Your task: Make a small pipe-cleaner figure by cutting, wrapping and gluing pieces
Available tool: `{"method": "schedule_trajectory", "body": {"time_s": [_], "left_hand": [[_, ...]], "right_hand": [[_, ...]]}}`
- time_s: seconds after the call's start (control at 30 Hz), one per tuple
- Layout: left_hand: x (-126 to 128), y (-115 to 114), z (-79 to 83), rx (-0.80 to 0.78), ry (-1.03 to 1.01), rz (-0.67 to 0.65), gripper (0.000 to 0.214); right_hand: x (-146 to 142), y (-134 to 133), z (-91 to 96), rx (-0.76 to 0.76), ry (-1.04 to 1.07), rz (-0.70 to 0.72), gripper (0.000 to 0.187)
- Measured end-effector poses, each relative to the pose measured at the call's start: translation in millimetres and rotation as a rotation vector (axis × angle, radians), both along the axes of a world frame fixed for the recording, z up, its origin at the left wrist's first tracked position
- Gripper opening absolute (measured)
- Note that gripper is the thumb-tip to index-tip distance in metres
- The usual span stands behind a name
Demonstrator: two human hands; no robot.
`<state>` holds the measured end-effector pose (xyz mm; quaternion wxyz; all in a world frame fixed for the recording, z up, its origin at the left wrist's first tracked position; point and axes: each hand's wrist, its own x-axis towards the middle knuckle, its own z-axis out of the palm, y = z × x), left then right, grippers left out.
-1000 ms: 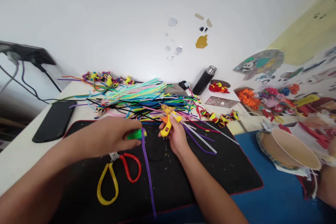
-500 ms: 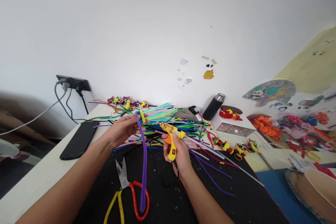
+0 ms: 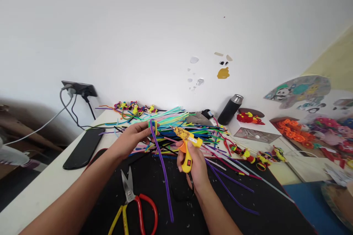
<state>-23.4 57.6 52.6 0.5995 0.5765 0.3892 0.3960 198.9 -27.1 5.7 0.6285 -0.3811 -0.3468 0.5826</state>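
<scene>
The white desk and the black mat carried the same spread as a second earlier, with the heap of fuzzy stems along the far side. The scissors lay on the mat with blades parted, their tips away from the person.

The larger change was in the arms. The left hand, low over the mat a second before, had risen to the near edge of the heap, its fingers closed in a pinch on a small coloured piece. The right hand kept its wrapped grip on the yellow glue gun, fingers curled round the handle near the orange trigger. Piece and nozzle now faced each other, near but apart, which seemed to set the piece up for glue; none could be made out on it.

The gun's barrel ran crosswise, nozzle to the left and slightly raised, handle slanting down toward the person. The purple stem hung from the pinch, its long axis running down and a little right, its free end toward the person; whether that end touched the mat could not be told.

The small piece, banded yellow and blue-green, stood roughly upright at the left fingertips, just left of the nozzle.
</scene>
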Motion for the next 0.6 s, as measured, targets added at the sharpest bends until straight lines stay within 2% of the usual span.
{"method": "schedule_trajectory", "body": {"time_s": [0.17,0.33,0.6], "left_hand": [[6,-8,8.9,0.112,0.135,-0.045,0.044],[9,-14,8.9,0.205,0.250,-0.074,0.044],[11,-17,11.0,0.217,0.278,-0.080,0.046]], "right_hand": [[-2,-6,7.3,0.013,-0.030,0.032,0.061],[-5,-13,11.3,0.009,-0.142,0.075,0.066],[-5,-14,9.6,0.035,-0.198,0.055,0.071]]}}
